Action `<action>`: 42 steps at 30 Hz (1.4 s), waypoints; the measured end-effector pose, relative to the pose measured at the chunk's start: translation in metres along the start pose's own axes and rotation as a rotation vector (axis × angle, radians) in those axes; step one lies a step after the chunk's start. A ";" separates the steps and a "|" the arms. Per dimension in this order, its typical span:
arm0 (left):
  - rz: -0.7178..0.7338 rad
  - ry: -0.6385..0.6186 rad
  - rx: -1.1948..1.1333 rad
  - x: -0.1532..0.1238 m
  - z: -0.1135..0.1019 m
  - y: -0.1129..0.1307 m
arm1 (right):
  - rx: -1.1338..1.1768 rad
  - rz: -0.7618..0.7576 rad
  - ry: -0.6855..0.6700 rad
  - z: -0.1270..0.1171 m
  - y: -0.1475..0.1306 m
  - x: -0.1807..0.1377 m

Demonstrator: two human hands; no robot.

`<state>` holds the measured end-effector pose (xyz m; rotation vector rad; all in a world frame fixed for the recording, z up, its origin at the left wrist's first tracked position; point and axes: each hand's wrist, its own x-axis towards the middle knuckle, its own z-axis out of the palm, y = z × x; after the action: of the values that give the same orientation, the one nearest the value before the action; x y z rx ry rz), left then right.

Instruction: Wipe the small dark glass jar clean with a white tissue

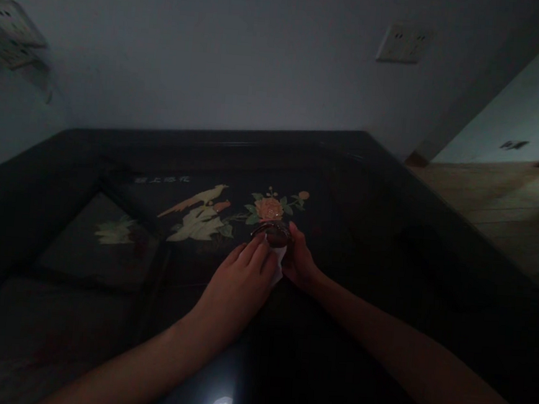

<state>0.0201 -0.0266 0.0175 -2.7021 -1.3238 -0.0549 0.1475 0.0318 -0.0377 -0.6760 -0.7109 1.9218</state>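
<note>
Between my hands is a small dark, shiny round object (pixel 275 233), shaped like a cup or small bowl; dim light hides its exact kind. My right hand (pixel 300 257) grips its right side, thumb up by the rim. Pressed against the near side is a white tissue (pixel 277 271), held bunched under the fingers of my left hand (pixel 245 275). The fingertips of that hand reach the object's rim. Both hands are over the dark glossy table (pixel 351 233), just below an orange flower picture (pixel 269 209) on its top.
A pale bird picture (pixel 198 212) decorates the tabletop left of the flower. The table's far edge runs along a wall (pixel 225 55) with a socket plate (pixel 402 43). More sockets (pixel 10 32) sit at the upper left. Wooden floor (pixel 489 194) shows beyond the right edge.
</note>
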 end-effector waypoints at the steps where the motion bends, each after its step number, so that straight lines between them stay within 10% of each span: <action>1: -0.005 -0.007 -0.003 0.000 0.000 0.001 | -0.007 -0.008 0.006 0.000 0.000 0.000; 20: -0.129 -0.106 -0.421 0.000 -0.012 0.007 | -0.036 -0.047 -0.039 0.001 -0.001 -0.004; 42: -0.050 0.000 0.061 -0.007 -0.004 0.002 | 0.014 -0.055 -0.096 -0.008 0.009 0.003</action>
<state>0.0177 -0.0336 0.0204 -2.6183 -1.3701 -0.0193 0.1466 0.0328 -0.0500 -0.5526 -0.7675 1.9172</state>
